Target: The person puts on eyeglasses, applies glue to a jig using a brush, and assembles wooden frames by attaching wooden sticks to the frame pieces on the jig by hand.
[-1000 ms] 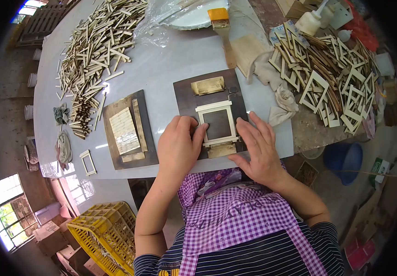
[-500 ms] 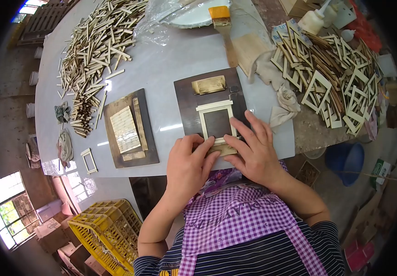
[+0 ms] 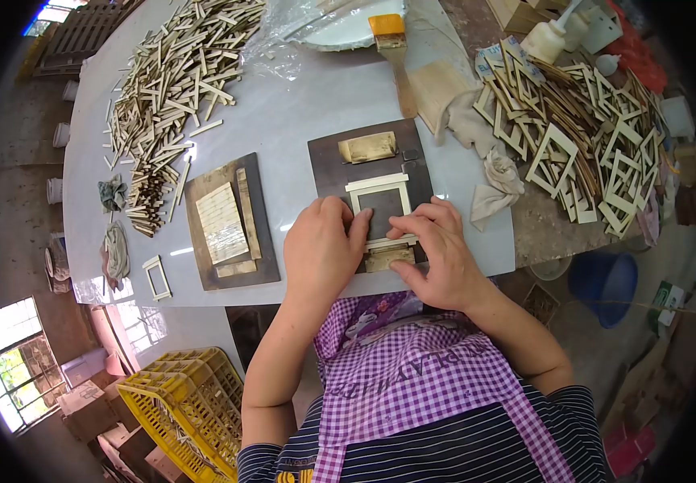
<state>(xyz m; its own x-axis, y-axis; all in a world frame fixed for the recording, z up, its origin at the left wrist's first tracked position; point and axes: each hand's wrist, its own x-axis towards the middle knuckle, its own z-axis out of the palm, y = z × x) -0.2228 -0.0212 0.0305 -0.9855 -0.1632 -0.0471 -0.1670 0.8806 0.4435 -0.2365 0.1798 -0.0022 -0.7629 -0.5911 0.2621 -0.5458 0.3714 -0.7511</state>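
Observation:
A pale wooden frame (image 3: 379, 184) lies on a dark board (image 3: 328, 157) with light wood blocks near its top and bottom edges. My left hand (image 3: 321, 245) is at the frame's left side, thumb against the left strip and fingers curled. My right hand (image 3: 442, 253) lies over the lower right corner, fingers bent and spread, the index finger near the bottom strip and the thumb by the lower block (image 3: 388, 258). Left of them sits a second dark board (image 3: 263, 229) with a panel of thin strips (image 3: 221, 224).
Loose wooden sticks (image 3: 179, 80) are heaped at the back left. Finished frames (image 3: 553, 161) pile up at the right beside a cloth (image 3: 499, 181). A brush (image 3: 396, 64) lies at the back, and a small frame (image 3: 156, 278) at the front left. A yellow crate (image 3: 179, 402) stands below.
My left hand has moved from the bottom strip back up to the frame's left side. The fingers of my right hand have bent over the lower right corner.

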